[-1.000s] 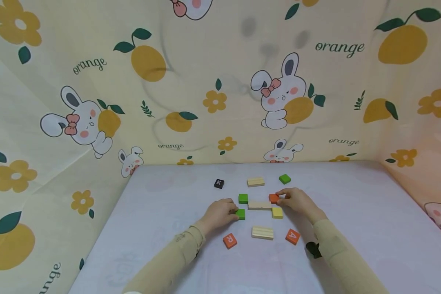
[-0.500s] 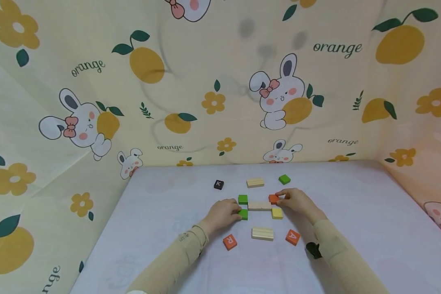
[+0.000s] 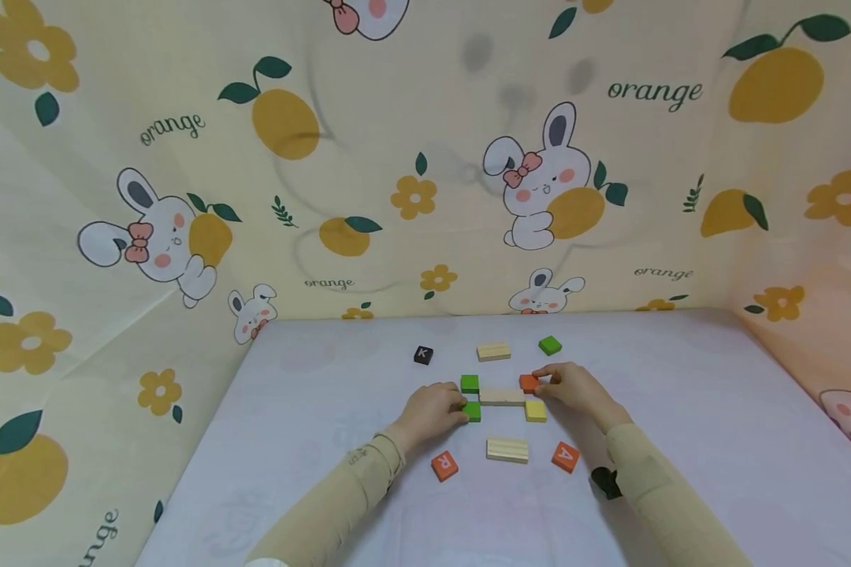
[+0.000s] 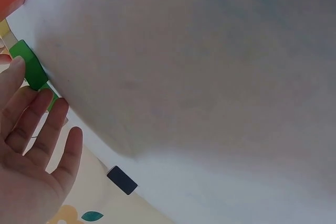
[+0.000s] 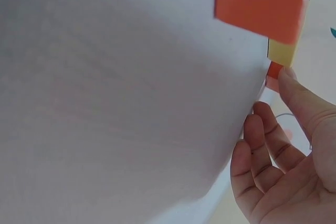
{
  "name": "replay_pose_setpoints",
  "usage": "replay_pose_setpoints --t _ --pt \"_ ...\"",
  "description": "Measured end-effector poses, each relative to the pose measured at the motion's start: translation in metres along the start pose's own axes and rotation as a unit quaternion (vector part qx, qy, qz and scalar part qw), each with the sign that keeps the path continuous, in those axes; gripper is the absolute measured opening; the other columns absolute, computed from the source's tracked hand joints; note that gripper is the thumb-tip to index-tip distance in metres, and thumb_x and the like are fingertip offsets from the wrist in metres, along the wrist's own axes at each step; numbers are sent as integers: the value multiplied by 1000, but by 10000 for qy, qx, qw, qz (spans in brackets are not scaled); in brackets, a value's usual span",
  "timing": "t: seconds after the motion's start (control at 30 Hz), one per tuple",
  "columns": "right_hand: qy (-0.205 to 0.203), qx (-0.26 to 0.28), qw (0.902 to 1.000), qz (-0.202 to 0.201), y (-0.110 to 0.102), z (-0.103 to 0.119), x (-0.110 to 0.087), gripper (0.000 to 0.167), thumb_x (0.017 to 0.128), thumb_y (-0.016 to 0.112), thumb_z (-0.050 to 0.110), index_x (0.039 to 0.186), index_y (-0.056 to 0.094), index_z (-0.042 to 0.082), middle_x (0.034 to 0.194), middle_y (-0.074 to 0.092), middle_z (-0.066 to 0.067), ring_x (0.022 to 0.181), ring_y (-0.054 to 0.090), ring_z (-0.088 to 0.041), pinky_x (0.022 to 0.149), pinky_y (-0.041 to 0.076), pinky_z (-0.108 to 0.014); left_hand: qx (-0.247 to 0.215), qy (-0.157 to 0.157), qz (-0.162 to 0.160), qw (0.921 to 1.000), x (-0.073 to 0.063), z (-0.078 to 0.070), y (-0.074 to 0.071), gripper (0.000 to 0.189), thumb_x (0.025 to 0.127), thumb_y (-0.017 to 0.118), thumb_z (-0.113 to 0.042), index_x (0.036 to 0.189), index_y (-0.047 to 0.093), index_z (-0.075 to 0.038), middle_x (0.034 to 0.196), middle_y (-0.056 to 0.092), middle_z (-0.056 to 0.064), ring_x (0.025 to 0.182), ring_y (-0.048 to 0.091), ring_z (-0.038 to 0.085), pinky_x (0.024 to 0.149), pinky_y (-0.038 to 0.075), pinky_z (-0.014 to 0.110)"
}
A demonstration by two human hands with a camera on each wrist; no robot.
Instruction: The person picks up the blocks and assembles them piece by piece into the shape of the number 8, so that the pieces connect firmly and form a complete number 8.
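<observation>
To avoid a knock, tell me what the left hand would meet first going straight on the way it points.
The near green block, pinched by the left hand. Beyond it, likely the middle wooden plank, though the yellow block could lie in line; depth is unclear.

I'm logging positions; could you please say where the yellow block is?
In the head view, the yellow block lies right of centre, between the pinched orange block and the A tile.

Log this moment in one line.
left hand: pinches nearest green block | right hand: pinches farthest orange block | middle plank: between both blocks | yellow block: nearer than held orange
</observation>
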State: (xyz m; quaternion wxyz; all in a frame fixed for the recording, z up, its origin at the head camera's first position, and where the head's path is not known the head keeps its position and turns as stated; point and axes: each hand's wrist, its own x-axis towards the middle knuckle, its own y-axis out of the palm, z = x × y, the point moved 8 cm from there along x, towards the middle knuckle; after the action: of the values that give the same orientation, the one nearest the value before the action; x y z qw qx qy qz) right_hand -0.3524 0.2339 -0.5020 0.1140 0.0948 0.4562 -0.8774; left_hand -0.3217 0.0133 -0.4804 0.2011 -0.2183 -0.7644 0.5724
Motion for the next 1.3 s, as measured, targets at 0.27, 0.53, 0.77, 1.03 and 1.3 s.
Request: replay_pose_setpoints --t 0.27,0.53,0.77,1.03,1.3 --pt "53 18 10000 11 -1 -2 -1 42 85 66 28 124 60 13 111 60 -13 91 50 -23 76 45 -33 111 73 -59 9999 0 -2 0 28 83 68 -33 105 70 -18 96 67 -6 83 61 6 73 47 20" --pt "54 18 10000 14 0 0 -2 40 86 66 27 123 60 13 109 60 -12 89 50 -22 74 45 -32 93 35 -67 9999 -1 -2 0 28 83 68 -34 106 70 -17 96 68 -5 82 60 6 72 47 20" --pt "-19 52 10000 -22 -2 3 -6 40 86 66 26 124 60 12 110 60 -14 91 51 -24 77 46 -34 199 18 -120 9997 0 -2 0 28 83 67 -35 106 70 -18 95 68 -6 82 61 6 70 46 19" --pt "-185 -493 9985 -136 -4 9 -6 38 87 65 26 123 60 13 96 61 -7 82 50 -19 68 42 -30 106 8 -103 9999 -1 -3 -2 28 82 68 -34 105 70 -17 95 68 -6 80 60 5 70 46 19" --pt "-298 -607 9977 -91 -2 11 -6 38 88 64 24 123 59 12 97 62 -7 82 50 -19 69 44 -31 94 -39 -41 9999 -1 -4 -2 28 83 67 -34 106 70 -17 96 68 -5 82 60 6 71 47 19"
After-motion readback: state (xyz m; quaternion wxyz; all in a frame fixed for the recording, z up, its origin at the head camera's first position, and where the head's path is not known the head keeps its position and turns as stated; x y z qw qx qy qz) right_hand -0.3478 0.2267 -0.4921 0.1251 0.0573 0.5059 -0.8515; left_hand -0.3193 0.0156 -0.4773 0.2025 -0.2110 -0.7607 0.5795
